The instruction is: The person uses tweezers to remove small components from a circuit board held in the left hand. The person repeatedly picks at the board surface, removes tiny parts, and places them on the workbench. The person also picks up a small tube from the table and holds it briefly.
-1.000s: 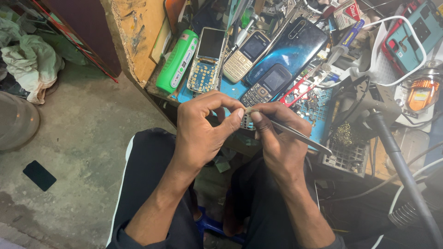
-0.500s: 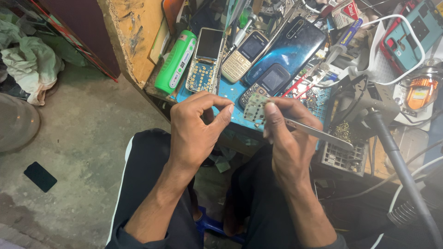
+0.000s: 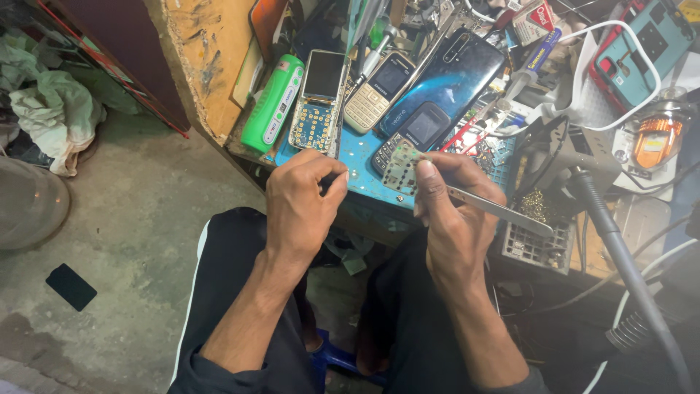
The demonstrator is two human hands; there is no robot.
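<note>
My left hand (image 3: 299,204) is closed, pinching a small dark part (image 3: 326,183) between thumb and fingers at the bench edge. My right hand (image 3: 453,219) grips metal tweezers (image 3: 503,210), whose handle points right. A pale, translucent keypad sheet (image 3: 399,169) sits at my right fingertips, over the lower end of a small black keypad phone (image 3: 417,130). The two hands are a short gap apart above the blue work mat (image 3: 359,152).
On the mat lie a gold phone with its keypad bared (image 3: 317,102), a beige bar phone (image 3: 379,89) and a large dark smartphone (image 3: 456,69). A green device (image 3: 273,102) lies left. A soldering stand, cables and a metal arm (image 3: 620,241) crowd the right. A concrete floor lies to the left.
My hands, pressed together a second ago, have parted. The right hand moved up and right with the tweezers and the keypad sheet; the left hand stayed near the bench edge.
</note>
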